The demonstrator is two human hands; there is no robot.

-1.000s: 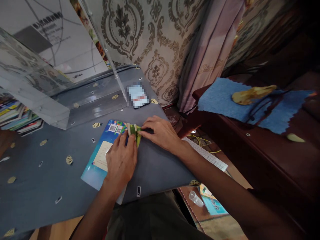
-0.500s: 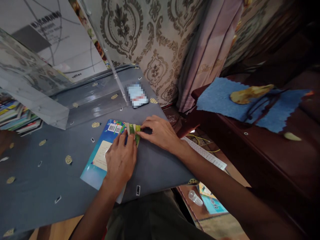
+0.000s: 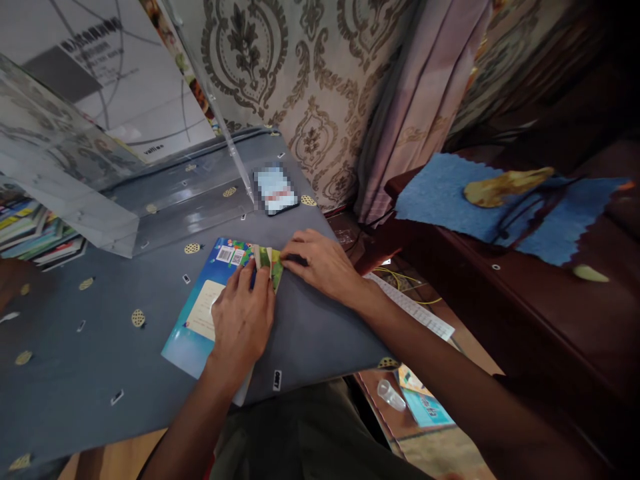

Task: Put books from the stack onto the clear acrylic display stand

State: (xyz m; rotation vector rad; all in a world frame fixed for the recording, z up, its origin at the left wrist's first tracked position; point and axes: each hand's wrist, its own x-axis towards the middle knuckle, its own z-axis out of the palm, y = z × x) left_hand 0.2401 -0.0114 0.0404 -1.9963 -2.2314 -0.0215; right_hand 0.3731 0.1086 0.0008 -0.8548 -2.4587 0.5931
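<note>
In the head view, a thin blue paperback book point(image 3: 185, 353) lies on the gray surface point(image 3: 100, 373), near a phone point(image 3: 275, 190). The left hand point(image 3: 243, 313) rests spread out on top of it. The right hand point(image 3: 320, 262) has its fingertips close together at the green page point(image 3: 277, 270); I cannot tell if they pinch it. The book looks light and bendy. Its shiny cover may slip, and paper can rip, so press it flat and hold pages gently by the edge.
</note>
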